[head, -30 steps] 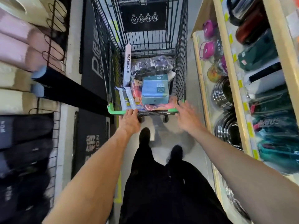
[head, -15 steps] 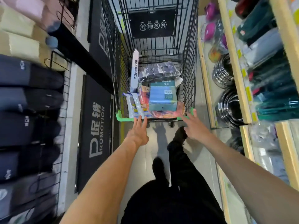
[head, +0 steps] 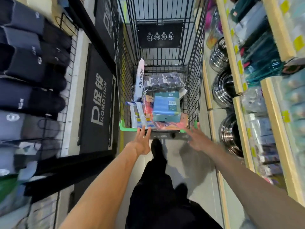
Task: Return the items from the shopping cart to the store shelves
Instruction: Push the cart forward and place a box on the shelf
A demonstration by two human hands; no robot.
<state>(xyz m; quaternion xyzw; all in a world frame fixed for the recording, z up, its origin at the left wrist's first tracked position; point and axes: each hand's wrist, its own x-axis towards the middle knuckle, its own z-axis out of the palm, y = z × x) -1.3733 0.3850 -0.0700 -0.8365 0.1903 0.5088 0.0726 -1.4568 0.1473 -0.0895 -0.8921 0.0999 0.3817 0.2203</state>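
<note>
A black wire shopping cart (head: pixel 192 83) with a green handle (head: pixel 127 129) stands in the aisle ahead of me. Inside lie a blue box (head: pixel 166 106), a dark striped fabric pack (head: pixel 163 80), a tall white packet (head: pixel 139 78) leaning on the left wall, white-blue packets (head: pixel 138 115) and red-orange packs (head: pixel 166 125). My left hand (head: pixel 142 143) has its fingers spread, fingertips at the handle. My right hand (head: pixel 198 139) is open too, fingers stretched toward the handle's right end. Neither hand grips anything.
Left: a rack of dark folded bags (head: pixel 24 66) and black "PROMOTION" signs (head: pixel 97 100). Right: wooden shelves (head: pixel 237 90) with steel bowls (head: pixel 222 86), bottles and packaged goods. My dark trousers and shoes (head: pixel 156 147) are below on the grey floor.
The cart has rolled forward along the aisle as I walk. Both hands, which held the handle a second ago, have opened and now only touch or trail it.
</note>
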